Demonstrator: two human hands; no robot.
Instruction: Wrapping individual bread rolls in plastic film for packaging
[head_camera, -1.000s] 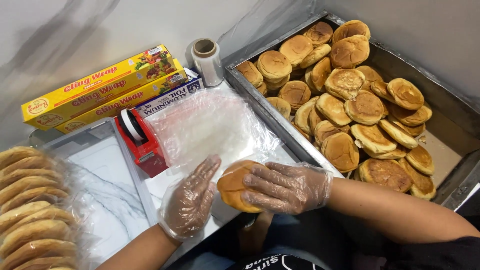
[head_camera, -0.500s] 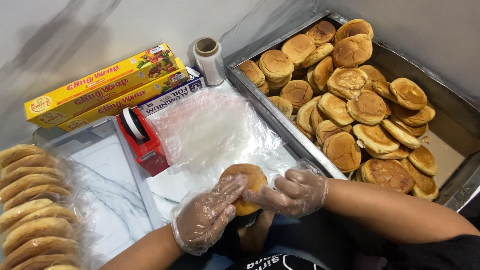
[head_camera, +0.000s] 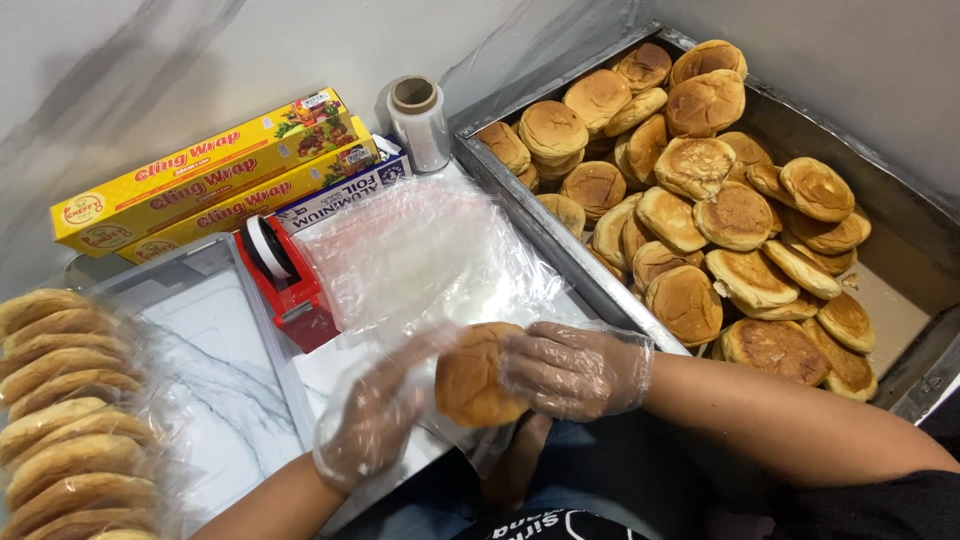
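Both hands gloved in thin clear plastic, working at the near edge of the surface (head_camera: 200, 330). Right hand (head_camera: 575, 368) grips a round golden bun (head_camera: 475, 378) from its right side, fingers curled over the top and closed on it. Left hand (head_camera: 375, 425) sits just left of the bun, blurred; fingers partly curled around a clear plastic bag (head_camera: 455, 425) that hangs about the bun's lower left. Cannot tell whether the bun is inside the bag or only against it.

Behind the hands, a loose stack of clear bags (head_camera: 430, 250) lies flat on the surface. A red tape dispenser (head_camera: 290, 285) stands just left of that stack. Further back, against the wall: two long yellow boxes of wrap (head_camera: 210, 175), a blue foil box (head_camera: 340, 195) beside them, and an upright roll of clear film (head_camera: 420, 120).

To the right, a deep metal tray (head_camera: 530, 210) holds a heap of unwrapped buns (head_camera: 720, 210), piled loosely. At far left, a row of bagged buns (head_camera: 60, 410) stands on edge, pressed together.
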